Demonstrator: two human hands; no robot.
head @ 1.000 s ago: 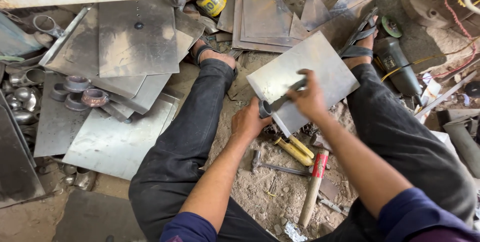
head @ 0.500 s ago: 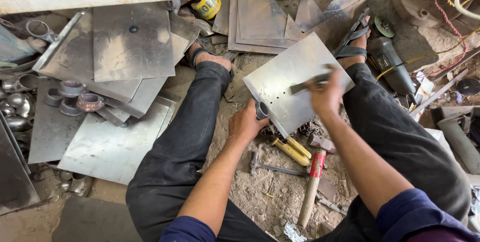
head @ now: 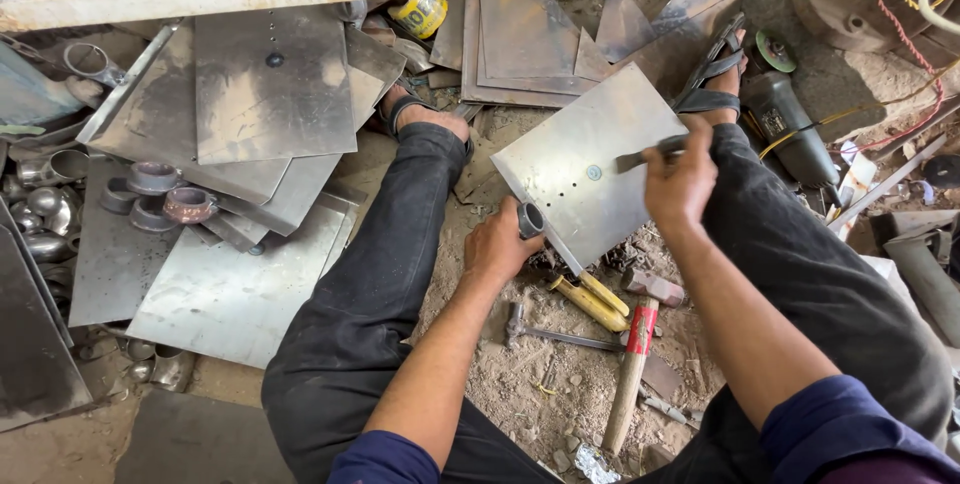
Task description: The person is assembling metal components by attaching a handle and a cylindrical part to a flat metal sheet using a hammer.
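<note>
My right hand (head: pixel 680 179) is higher on the steel plate (head: pixel 590 179) than a moment ago, when it sat near the lower edge; the plate itself looks a touch more tilted toward the right sandal (head: pixel 712 79). My left hand (head: pixel 500 244) stays at the plate's lower left corner. Around me: stacked metal sheets (head: pixel 250 114) on the left with short pipe rings (head: pixel 160 194) on them, a yellow can (head: pixel 420 14) up top, an angle grinder (head: pixel 790 129) beyond my right knee. On the dirt below the plate lie a red-banded hammer (head: pixel 635 354) and yellow-handled pliers (head: pixel 590 299), just beside each other. Nothing blocks the plate. My right hand is closed around a dark narrow tool (head: pixel 645 156), maybe a file, its tip on the plate's face. My left hand curls round a short metal tube (head: pixel 530 219) at the plate's edge.
</note>
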